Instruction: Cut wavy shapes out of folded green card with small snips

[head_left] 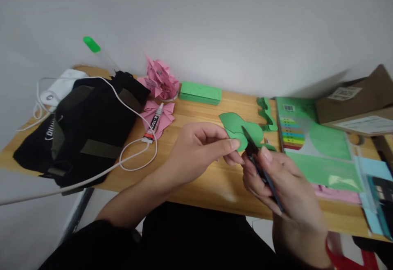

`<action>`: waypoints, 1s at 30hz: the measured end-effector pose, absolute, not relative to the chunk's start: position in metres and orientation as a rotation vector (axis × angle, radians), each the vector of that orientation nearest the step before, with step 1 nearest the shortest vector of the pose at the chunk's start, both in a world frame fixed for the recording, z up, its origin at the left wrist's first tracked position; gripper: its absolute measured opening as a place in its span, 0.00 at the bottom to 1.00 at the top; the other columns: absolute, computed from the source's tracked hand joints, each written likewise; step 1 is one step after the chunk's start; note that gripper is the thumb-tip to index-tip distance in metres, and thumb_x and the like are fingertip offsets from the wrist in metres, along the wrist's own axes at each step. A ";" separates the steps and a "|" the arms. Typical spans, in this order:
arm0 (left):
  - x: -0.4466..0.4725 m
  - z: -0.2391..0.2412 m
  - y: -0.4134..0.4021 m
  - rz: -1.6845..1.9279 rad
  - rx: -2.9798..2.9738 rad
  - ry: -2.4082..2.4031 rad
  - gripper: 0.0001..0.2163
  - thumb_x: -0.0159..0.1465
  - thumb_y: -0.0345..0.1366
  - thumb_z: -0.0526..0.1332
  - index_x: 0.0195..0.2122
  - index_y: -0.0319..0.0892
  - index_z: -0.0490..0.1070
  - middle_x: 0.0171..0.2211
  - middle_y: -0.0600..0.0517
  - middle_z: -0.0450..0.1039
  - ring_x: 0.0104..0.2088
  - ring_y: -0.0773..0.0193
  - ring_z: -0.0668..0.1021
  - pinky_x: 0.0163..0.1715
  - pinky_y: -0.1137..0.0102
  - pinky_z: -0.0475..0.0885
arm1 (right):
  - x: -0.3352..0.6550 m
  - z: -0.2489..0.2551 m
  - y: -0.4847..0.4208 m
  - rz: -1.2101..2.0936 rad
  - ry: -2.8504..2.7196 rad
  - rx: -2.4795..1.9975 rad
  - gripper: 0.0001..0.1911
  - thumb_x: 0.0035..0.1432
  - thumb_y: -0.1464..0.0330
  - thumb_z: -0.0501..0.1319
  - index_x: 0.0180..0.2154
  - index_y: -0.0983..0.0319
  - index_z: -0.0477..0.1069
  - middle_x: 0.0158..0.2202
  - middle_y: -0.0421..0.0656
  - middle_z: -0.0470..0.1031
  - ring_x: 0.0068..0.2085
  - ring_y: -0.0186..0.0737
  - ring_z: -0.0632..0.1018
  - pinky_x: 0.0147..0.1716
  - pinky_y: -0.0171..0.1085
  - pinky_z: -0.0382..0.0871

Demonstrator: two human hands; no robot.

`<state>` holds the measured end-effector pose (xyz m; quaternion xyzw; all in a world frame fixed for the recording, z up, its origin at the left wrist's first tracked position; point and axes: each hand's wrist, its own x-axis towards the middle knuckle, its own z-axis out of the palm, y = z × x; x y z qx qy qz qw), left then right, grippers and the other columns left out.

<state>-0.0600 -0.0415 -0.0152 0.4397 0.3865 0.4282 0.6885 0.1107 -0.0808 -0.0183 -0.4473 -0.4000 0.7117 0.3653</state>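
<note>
My left hand (199,149) pinches a piece of green paper (238,129) cut into curved shapes, holding it just above the wooden table (196,188). To its right, my right hand (279,182) is wrapped round dark scissors (259,161). The blades point up and left and touch the green paper's lower edge.
A black bag (82,127) with a white cable (135,159) lies at the left. Pink paper flowers (159,79), a glue tube (154,122), a green paper stack (201,93) and green cut-outs (266,112) sit behind. At the right lie a coloured paper pack (316,143) and cardboard box (356,102).
</note>
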 end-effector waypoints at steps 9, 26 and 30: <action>-0.063 -0.012 -0.041 0.930 1.034 0.866 0.10 0.56 0.33 0.71 0.20 0.40 0.75 0.20 0.53 0.79 0.22 0.68 0.79 0.27 0.74 0.77 | 0.114 -0.018 -0.081 1.843 -1.065 -1.162 0.25 0.62 0.48 0.57 0.24 0.61 0.65 0.12 0.31 0.52 0.13 0.26 0.48 0.09 0.30 0.39; -0.074 -0.003 -0.033 0.785 1.132 0.841 0.09 0.56 0.33 0.70 0.20 0.39 0.76 0.20 0.52 0.78 0.21 0.69 0.78 0.25 0.75 0.75 | 0.122 -0.015 -0.078 1.942 -1.145 -1.177 0.26 0.62 0.47 0.56 0.23 0.61 0.64 0.11 0.30 0.51 0.13 0.25 0.47 0.10 0.30 0.37; -0.077 0.001 -0.031 0.757 1.211 0.858 0.09 0.55 0.32 0.70 0.19 0.40 0.76 0.19 0.52 0.77 0.21 0.69 0.77 0.24 0.76 0.74 | 0.123 -0.013 -0.078 1.939 -1.169 -1.158 0.25 0.63 0.49 0.57 0.23 0.61 0.64 0.12 0.31 0.52 0.14 0.25 0.48 0.11 0.30 0.37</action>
